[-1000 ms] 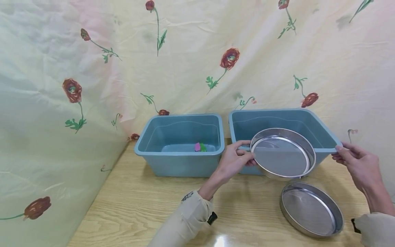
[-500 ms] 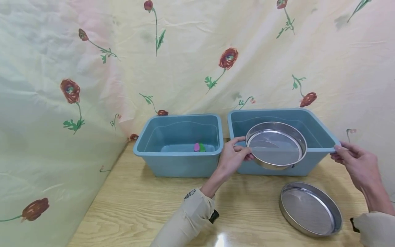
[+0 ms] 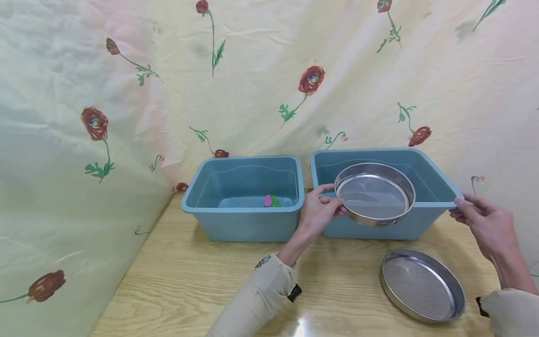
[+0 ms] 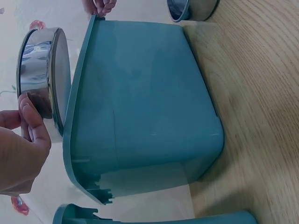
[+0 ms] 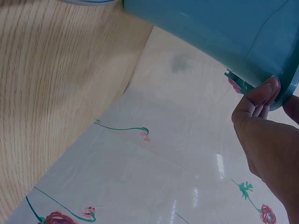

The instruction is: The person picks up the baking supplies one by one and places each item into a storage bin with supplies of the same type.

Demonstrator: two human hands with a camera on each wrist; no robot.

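Observation:
My left hand (image 3: 318, 211) pinches the left edge of a round metal sieve (image 3: 372, 194) with fine mesh. The sieve overlaps the front rim of the right blue bin (image 3: 375, 232) in the head view; in the left wrist view its shiny side wall (image 4: 36, 60) stands close above that rim. At the bin's front right corner, my right hand (image 3: 490, 224) pinches the rim, thumb on top, as the right wrist view (image 5: 268, 135) also shows. A second round sieve (image 3: 421, 288) lies on the table in front of that bin.
Left of the right bin stands another blue bin (image 3: 252, 227), with a small pink piece (image 3: 268, 201) and a green piece (image 3: 275, 201) inside. The wooden table (image 3: 189, 281) meets a flowered cloth (image 3: 252, 93) at the back and left.
My left hand has carried the sieve away from me and slightly left, from low in front of the right bin up to its front rim. My right hand keeps its hold on the corner.

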